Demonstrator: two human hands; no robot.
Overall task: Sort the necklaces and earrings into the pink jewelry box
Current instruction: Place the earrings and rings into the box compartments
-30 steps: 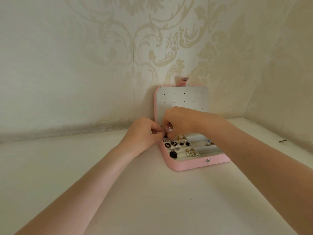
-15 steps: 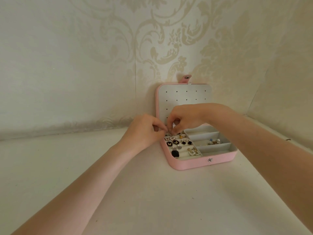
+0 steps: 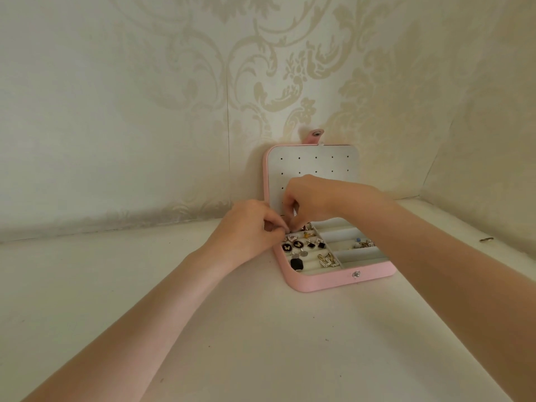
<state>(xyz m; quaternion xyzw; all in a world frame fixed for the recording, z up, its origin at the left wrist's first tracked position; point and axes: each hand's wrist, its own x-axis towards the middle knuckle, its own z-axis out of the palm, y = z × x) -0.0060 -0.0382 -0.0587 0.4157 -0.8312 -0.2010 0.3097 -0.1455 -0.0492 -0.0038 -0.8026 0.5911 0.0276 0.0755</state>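
Note:
The pink jewelry box [image 3: 327, 281] lies open on the white surface, its perforated white lid [image 3: 313, 166] leaning upright against the wall. Several earrings [image 3: 301, 246] sit in the left slotted rows, among them black round and square ones and a sparkly gold pair [image 3: 327, 260]. A few small pieces [image 3: 364, 244] lie in a right compartment. My left hand [image 3: 249, 227] and my right hand [image 3: 307, 198] meet over the box's back left corner. Both pinch something tiny between fingertips; the item itself is too small to make out.
Patterned cream wallpaper rises behind the box and continues on the right wall. A small dark object [image 3: 486, 239] lies on the surface near the right wall. The white surface [image 3: 232, 343] stretches wide in front of the box.
My right hand has lifted and shifted back, uncovering the right compartments. My left hand stays at the box's left corner. The view has tilted slightly.

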